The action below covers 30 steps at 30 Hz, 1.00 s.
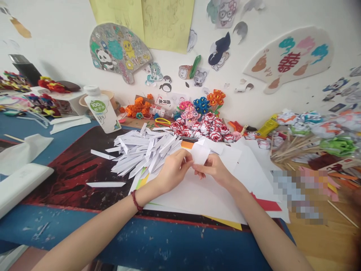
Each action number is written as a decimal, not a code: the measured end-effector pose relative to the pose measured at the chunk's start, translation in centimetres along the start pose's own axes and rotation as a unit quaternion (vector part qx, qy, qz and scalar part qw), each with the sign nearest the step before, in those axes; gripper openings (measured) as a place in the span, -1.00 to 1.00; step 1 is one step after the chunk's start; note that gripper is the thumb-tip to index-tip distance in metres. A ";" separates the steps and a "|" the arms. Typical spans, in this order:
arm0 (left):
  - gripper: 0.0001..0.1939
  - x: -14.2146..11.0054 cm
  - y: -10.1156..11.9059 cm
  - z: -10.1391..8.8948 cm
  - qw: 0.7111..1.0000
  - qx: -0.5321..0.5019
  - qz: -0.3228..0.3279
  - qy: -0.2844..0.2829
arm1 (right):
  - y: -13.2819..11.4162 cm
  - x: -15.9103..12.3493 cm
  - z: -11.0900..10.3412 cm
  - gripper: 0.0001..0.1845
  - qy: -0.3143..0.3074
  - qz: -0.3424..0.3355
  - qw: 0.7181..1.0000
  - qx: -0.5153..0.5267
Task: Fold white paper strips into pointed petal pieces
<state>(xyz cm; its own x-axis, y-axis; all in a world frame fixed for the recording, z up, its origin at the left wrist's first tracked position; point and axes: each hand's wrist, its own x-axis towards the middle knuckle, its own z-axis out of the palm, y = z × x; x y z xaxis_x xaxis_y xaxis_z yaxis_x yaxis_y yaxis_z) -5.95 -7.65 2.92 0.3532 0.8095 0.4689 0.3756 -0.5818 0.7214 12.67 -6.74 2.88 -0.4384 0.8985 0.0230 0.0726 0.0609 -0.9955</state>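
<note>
1. Underneath, a blue table (158, 244) carries loose white sheets (208, 195).
2. A pile of folded strips (143, 150) lies just left of the hands.
3. Left hand (172, 169) and right hand (216, 169) — close together — both pinch a small white paper (199, 153).

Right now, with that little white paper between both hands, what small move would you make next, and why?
Probably press the fold flat: both the left hand and right hand pinch the small white paper, which looks only partly folded, while a pile of finished folded strips lies beside it.
</note>
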 end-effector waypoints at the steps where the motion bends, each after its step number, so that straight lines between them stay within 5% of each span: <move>1: -0.93 0.0 0.0 0.0 1.000 -0.001 0.002 -0.001 | 0.0 0.0 0.0 -0.74 0.000 -0.001 1.000 0.001; 12: -0.93 -0.1 0.2 0.0 1.000 0.005 0.000 0.003 | 0.1 0.0 0.0 -0.74 0.007 -0.014 1.000 -0.007; 18: -0.85 0.3 0.3 -0.2 0.994 -0.074 -0.081 0.018 | -0.1 -0.2 -0.1 -0.79 0.023 -0.029 0.999 0.005; 23: -0.77 0.5 -0.4 0.0 0.980 -0.155 -0.122 -0.034 | -0.2 -0.3 -0.2 -0.81 0.028 -0.038 0.999 0.009; 30: -0.70 0.4 0.5 -0.5 0.980 -0.172 -0.096 -0.020 | -0.5 -0.4 -0.2 -0.81 0.005 -0.053 0.999 0.001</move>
<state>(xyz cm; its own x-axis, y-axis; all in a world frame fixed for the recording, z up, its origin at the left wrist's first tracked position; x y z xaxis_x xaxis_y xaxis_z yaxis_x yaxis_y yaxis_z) -6.06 -7.61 3.73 0.3401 0.8941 0.2916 0.1301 -0.3518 0.9270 12.97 -7.08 3.38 -0.4347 0.8913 0.1286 0.0238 0.1541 -0.9878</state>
